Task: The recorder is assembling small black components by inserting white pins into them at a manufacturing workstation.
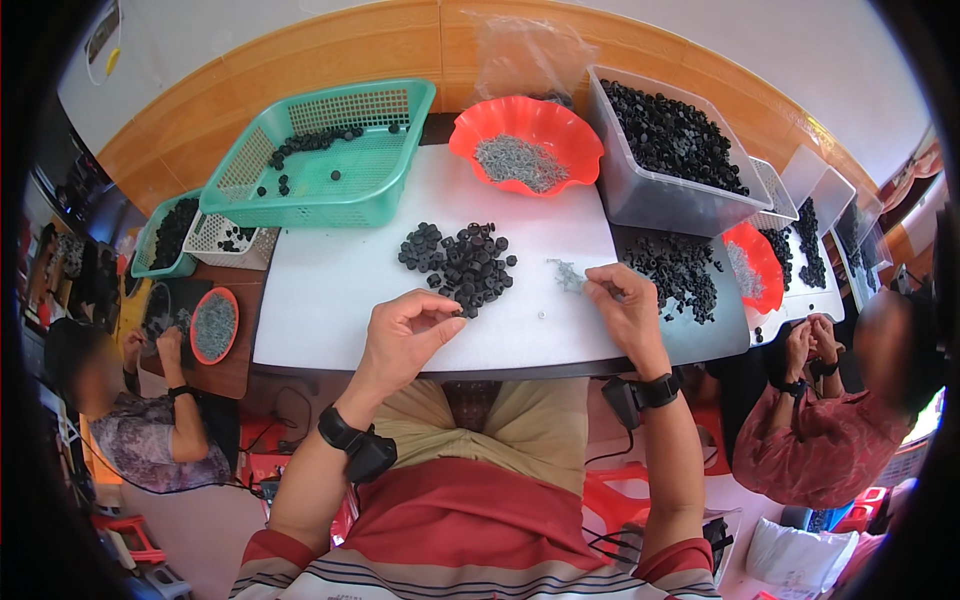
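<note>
On the white tabletop [330, 300] lies a heap of small round black knob-like parts [470, 262]. At its near edge my left hand [405, 335] pinches a small black part between thumb and forefinger. To the right of the heap is a small patch of thin silvery screws [568, 275]. The fingertips of my right hand [628, 308] come together at the edge of that patch; whatever they hold is too small to make out. One tiny pale piece [541, 315] rests between my hands.
Behind stand a green basket [300, 212] with black parts, a red scalloped bowl [575, 130] of screws and a clear bin [670, 205] full of black parts. More black pieces [675, 280] are spread at right. Two people work nearby, a person at left [150, 440] and another at right [820, 440].
</note>
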`<state>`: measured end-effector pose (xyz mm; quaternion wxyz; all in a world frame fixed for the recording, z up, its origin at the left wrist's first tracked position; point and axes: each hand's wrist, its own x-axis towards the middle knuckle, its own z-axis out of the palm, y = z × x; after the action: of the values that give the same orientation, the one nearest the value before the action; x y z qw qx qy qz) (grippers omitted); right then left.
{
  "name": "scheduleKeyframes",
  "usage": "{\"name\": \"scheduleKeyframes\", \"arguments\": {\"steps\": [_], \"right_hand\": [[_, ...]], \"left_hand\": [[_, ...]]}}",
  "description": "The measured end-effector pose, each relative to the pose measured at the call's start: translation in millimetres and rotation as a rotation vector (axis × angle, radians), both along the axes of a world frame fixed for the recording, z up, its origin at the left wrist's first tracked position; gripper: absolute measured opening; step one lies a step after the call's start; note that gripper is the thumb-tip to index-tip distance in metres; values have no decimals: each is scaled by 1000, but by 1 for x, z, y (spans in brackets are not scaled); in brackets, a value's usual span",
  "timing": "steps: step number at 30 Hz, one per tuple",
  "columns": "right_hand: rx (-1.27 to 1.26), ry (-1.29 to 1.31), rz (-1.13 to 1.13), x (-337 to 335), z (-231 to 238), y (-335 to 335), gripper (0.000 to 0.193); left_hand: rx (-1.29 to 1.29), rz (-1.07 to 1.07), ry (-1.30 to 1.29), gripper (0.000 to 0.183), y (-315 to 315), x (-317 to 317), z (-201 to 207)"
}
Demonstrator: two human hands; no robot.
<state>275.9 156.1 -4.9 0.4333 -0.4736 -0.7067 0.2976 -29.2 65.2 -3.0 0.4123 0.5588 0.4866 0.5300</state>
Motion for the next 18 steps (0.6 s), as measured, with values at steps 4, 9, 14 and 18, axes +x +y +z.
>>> {"name": "scheduleKeyframes", "arguments": {"steps": [4, 9, 14, 18], "right_hand": [[25, -13, -6, -1, 2, -2, 13], [197, -216, -10, -1, 4, -7, 13], [306, -442, 31, 5, 15, -15, 12], [291, -613, 90, 4, 28, -17, 13]], "left_hand": [[3, -1, 4, 18, 0, 0, -1], [10, -5, 8, 18, 0, 1, -1], [19, 1, 29, 18, 0, 2, 0], [46, 5, 48, 17, 0, 3, -1]]}}
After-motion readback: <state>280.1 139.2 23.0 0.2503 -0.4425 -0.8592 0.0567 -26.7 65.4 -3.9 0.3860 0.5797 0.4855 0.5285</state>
